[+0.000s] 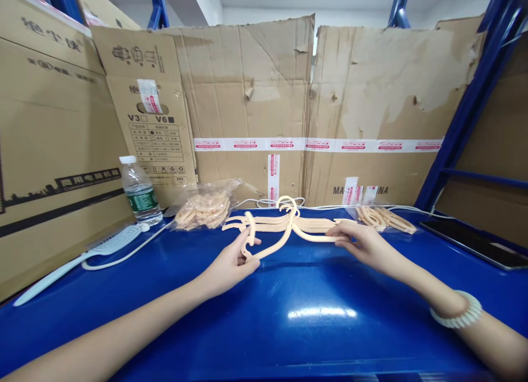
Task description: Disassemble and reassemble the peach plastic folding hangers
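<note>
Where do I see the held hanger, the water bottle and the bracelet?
Held hanger (292,224), head view: where its arms meet.
Water bottle (142,199), head view: its green label.
Bracelet (457,319), head view: its pale band.

Peach hanger (274,250), blue tabletop (297,343), brown cardboard (247,115), red-printed white tape (346,145), pale green bracelet (458,320)

Table (313,343): blue, glossy | bottle (141,199): upright | white brush (113,242): just in front of bottle, leftward | white cord (108,267): curving before bottle | clear bag (204,210), beige pieces inside: just right of bottle | stacked hangers (270,227): farther right of bottle | second bag (373,219): well right of bottle | dark tablet (474,240): farthest right of bottle
</note>
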### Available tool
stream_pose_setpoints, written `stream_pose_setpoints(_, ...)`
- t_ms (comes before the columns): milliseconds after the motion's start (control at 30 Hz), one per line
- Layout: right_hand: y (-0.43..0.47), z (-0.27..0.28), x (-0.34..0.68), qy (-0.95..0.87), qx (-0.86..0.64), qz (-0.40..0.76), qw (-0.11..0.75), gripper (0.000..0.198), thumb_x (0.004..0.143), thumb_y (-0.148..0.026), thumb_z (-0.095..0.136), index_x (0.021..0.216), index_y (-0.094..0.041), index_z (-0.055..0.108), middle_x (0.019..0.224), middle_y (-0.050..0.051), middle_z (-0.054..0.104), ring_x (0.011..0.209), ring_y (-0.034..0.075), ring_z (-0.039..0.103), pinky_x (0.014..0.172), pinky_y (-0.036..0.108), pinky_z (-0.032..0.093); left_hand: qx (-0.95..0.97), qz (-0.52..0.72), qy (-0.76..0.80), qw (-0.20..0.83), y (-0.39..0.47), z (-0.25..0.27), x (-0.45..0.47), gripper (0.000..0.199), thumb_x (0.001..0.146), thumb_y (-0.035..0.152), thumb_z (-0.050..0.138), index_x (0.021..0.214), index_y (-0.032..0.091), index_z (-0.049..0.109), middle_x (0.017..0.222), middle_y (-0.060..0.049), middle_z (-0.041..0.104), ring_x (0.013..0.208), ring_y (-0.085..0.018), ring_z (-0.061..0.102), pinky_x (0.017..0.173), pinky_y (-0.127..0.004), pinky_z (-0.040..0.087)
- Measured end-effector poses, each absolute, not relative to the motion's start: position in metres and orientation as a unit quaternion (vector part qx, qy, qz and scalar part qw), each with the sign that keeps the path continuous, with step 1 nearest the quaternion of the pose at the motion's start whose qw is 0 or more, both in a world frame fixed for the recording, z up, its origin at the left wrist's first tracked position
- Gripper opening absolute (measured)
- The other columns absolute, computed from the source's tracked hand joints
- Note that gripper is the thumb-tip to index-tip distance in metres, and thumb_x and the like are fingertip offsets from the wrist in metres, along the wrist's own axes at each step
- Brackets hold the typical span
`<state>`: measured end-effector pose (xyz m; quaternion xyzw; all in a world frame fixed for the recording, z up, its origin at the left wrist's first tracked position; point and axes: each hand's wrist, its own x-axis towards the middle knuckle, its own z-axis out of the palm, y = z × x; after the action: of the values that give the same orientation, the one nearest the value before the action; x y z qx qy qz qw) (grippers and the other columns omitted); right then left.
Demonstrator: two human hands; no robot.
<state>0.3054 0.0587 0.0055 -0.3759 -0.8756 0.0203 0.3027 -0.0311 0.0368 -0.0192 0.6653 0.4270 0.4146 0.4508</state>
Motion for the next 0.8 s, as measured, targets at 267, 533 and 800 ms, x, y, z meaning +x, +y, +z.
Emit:
stream_pose_setpoints(267, 0.060, -0.001, 0.308, -0.874, -0.369, -0.177, 0.261, 0.023, 0.096, -0.023, 0.044, 0.100, -0.018, 0.066, 0.090, 0.012, 0.068, 0.085, 0.028, 0.057, 0.076, 0.041, 0.047, 0.686, 0.410, 0.422, 0.427, 0.035, -0.014, -0.029, 0.028, 0.082, 0.034, 0.063, 0.100, 0.012, 0.067, 0.084, -0.004, 0.067, 0.065, -0.012, 0.053, 0.059, -0.024, 0.043)
stream_pose_setpoints(533, 0.046, -0.004, 0.300, -0.788, -0.447, -0.358, 0.227, 0.028, 0.099, -0.018, 0.037, 0.102, -0.018, 0.066, 0.117, 0.011, 0.064, 0.072, 0.020, 0.063, 0.046, 0.026, 0.037, 0.632, 0.445, 0.430, 0.467, 0.039, -0.020, -0.032, 0.025, 0.082, 0.038, 0.066, 0.088, 0.014, 0.069, 0.087, -0.005, 0.068, 0.067, -0.011, 0.054, 0.064, -0.024, 0.043)
stream_pose_setpoints(800, 0.052, -0.010, 0.292, -0.817, -0.394, -0.064, 0.416, 0.029, 0.093, -0.022, 0.048, 0.119, -0.018, 0.059, 0.123, 0.016, 0.052, 0.089, 0.022, 0.061, 0.072, 0.036, 0.055, 0.597, 0.462, 0.411, 0.511, 0.039, -0.021, -0.032, 0.029, 0.080, 0.040, 0.071, 0.092, 0.014, 0.070, 0.091, -0.007, 0.070, 0.073, -0.012, 0.058, 0.072, -0.025, 0.046)
